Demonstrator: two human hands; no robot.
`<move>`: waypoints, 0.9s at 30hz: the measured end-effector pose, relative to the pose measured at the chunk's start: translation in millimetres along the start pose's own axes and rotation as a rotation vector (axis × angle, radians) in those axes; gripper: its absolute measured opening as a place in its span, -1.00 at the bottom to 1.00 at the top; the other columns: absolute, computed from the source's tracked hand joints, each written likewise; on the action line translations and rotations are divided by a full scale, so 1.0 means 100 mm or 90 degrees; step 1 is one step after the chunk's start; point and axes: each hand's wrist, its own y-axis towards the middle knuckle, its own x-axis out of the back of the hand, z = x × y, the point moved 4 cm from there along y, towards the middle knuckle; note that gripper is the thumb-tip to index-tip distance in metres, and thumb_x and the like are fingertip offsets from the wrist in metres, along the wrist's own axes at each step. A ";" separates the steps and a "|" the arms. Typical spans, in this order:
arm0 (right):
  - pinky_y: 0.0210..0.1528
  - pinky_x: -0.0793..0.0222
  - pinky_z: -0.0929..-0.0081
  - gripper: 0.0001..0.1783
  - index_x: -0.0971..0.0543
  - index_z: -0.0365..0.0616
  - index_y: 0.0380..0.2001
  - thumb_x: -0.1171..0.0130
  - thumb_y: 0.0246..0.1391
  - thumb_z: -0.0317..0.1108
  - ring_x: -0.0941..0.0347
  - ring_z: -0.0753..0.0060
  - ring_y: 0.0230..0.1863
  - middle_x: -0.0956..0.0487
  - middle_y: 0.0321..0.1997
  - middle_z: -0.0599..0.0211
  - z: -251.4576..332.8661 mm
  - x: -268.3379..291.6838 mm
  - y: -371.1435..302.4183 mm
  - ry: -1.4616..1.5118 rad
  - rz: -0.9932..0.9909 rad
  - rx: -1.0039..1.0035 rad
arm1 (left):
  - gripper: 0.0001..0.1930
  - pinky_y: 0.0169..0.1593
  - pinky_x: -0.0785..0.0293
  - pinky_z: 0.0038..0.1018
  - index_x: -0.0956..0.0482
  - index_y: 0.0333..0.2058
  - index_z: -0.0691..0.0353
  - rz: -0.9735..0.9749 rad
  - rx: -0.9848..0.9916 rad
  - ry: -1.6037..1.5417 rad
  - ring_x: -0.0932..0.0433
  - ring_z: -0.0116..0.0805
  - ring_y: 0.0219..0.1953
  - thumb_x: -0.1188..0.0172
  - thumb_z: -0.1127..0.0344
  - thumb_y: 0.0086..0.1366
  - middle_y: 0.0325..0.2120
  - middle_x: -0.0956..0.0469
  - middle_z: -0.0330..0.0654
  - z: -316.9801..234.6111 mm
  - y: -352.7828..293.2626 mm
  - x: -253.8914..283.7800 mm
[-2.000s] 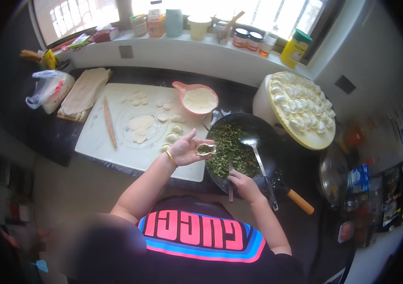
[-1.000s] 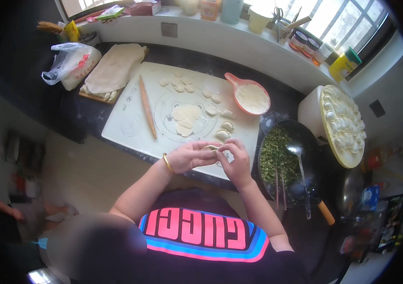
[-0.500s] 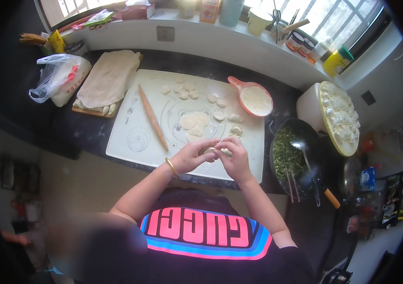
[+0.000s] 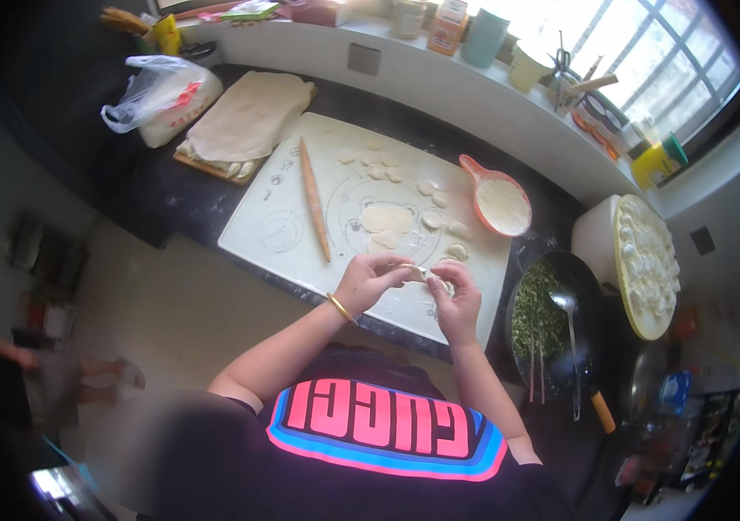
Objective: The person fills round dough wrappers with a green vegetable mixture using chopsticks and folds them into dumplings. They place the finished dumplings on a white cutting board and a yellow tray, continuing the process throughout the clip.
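Observation:
Over the near edge of a cream pastry mat [image 4: 287,201], both hands meet at a small folded dumpling [image 4: 418,273]. My left hand [image 4: 372,283], with a gold bangle at its wrist, pinches one end between thumb and fingers. The fingers of my right hand [image 4: 459,306] close on the other end; part of the dough is hidden behind them. Flat round dough wrappers [image 4: 386,221] overlap in the mat's middle, and small flattened dough pieces [image 4: 376,165] lie farther back. A wooden rolling pin [image 4: 314,201] rests left of them. Right of the wrappers sits a folded dumpling [image 4: 456,252].
A red scoop of flour [image 4: 502,207] stands at the mat's far right corner. Farther right are a wok of chopped green filling [image 4: 533,313] with a spoon [image 4: 571,347] and chopsticks, and a dumpling-covered tray [image 4: 648,260]. A dough sheet [image 4: 248,113] covers a board at left.
The view has shifted, so the counter sits farther right in the picture. My hands have drawn slightly apart, and the dumpling between them shows more clearly.

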 end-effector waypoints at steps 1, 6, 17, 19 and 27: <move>-0.17 -0.27 0.52 -0.86 -0.54 -0.21 -0.43 -0.22 -0.16 -0.48 -0.38 0.40 -0.26 -0.46 -0.33 0.28 -0.04 0.01 -0.01 0.031 0.029 -0.024 | -0.78 -0.24 -0.49 -0.57 -0.52 -0.23 0.39 -0.013 0.002 -0.024 -0.53 -0.44 -0.28 -0.13 0.43 0.15 -0.33 -0.56 -0.13 0.00 -0.02 -0.01; -0.16 -0.26 0.53 -0.85 -0.57 -0.21 -0.41 -0.23 -0.15 -0.47 -0.38 0.39 -0.25 -0.46 -0.32 0.28 -0.02 -0.03 -0.06 0.020 0.115 0.001 | -0.76 -0.19 -0.49 -0.52 -0.50 -0.21 0.39 -0.071 -0.007 -0.031 -0.53 -0.41 -0.25 -0.13 0.39 0.17 -0.29 -0.54 -0.11 -0.01 -0.13 -0.02; -0.26 -0.30 0.68 -0.87 -0.57 -0.29 -0.40 -0.21 -0.09 -0.50 -0.40 0.61 -0.34 -0.52 -0.38 0.36 -0.24 0.03 -0.06 0.212 0.081 -0.116 | -0.77 -0.17 -0.49 -0.50 -0.52 -0.23 0.36 -0.121 -0.019 -0.082 -0.54 -0.37 -0.26 -0.13 0.36 0.17 -0.30 -0.55 -0.09 -0.11 -0.26 -0.05; -0.26 -0.31 0.67 -0.85 -0.57 -0.28 -0.39 -0.23 -0.11 -0.49 -0.41 0.61 -0.35 -0.53 -0.39 0.35 -0.28 0.04 -0.05 0.217 0.103 -0.171 | -0.77 -0.17 -0.49 -0.50 -0.52 -0.22 0.35 -0.111 -0.028 -0.085 -0.54 -0.37 -0.26 -0.13 0.36 0.17 -0.30 -0.55 -0.09 -0.12 -0.24 -0.06; -0.24 -0.33 0.65 -0.88 -0.57 -0.26 -0.41 -0.21 -0.11 -0.51 -0.42 0.59 -0.32 -0.51 -0.35 0.35 -0.09 -0.04 -0.02 0.222 0.142 -0.106 | -0.77 -0.19 -0.49 -0.54 -0.51 -0.21 0.37 -0.062 -0.036 -0.078 -0.53 -0.44 -0.27 -0.13 0.39 0.17 -0.30 -0.55 -0.12 -0.19 -0.20 -0.13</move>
